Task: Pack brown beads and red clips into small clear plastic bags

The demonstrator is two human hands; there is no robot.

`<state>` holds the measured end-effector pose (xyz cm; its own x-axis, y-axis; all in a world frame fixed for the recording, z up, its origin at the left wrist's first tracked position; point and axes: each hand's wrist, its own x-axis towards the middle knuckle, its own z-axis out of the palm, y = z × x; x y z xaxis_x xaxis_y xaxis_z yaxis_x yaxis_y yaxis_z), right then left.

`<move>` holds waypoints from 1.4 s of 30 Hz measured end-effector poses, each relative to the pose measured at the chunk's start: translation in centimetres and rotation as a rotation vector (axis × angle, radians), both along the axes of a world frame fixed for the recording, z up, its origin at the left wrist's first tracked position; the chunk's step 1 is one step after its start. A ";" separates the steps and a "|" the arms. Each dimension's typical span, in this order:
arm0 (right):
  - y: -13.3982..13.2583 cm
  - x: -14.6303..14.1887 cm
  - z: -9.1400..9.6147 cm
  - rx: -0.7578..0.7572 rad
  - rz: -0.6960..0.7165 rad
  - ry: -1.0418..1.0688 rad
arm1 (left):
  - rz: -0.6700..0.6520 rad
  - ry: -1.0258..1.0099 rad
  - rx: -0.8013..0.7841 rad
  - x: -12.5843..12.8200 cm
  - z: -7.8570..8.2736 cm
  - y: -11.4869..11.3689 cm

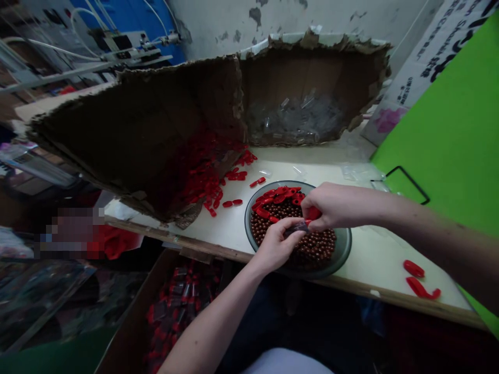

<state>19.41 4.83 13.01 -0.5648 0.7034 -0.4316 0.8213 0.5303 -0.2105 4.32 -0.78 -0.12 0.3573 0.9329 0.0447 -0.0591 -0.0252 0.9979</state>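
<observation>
Over a grey bowl (pixel 344 253) my two hands meet. My left hand (pixel 275 245) pinches a small clear plastic case (pixel 298 227). Closed around a red plastic piece (pixel 313 212) is my right hand (pixel 329 203), right at the end of the clear case. Whether the two parts are joined is hidden by my fingers. Shiny brown beads (pixel 317 250) fill the bowl, with several hollow red pieces (pixel 278 196) lying on them at the far side.
Torn cardboard boxes stand behind: one with red pieces (pixel 198 174) spilling out, another with clear cases (pixel 300 119). Two red parts (pixel 414 268) lie at right beside a green panel (pixel 448 135). Below the table edge, a box holds red-and-clear items (pixel 183 291).
</observation>
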 end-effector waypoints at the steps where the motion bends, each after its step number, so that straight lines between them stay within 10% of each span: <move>1: 0.2 -0.1 0.0 -0.002 -0.012 0.025 | -0.006 -0.028 -0.024 0.0 0.0 0.0; 10: 0.8 2.2 -2.1 -0.346 -0.223 0.617 | -0.034 -0.139 -0.129 -1.1 1.6 -0.3; 29: -0.8 1.9 -2.8 -0.155 -0.198 0.481 | -0.184 0.362 0.218 -3.0 4.3 -0.5; 42: -0.5 1.7 -3.1 -0.274 -0.421 0.803 | -0.073 -0.316 -0.396 -1.5 1.5 0.5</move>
<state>21.10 4.36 9.95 -0.4877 0.8487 -0.2044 0.4891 0.0718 -0.8693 2.79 -0.24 1.35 0.4485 0.8731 -0.1909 -0.3471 0.3670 0.8630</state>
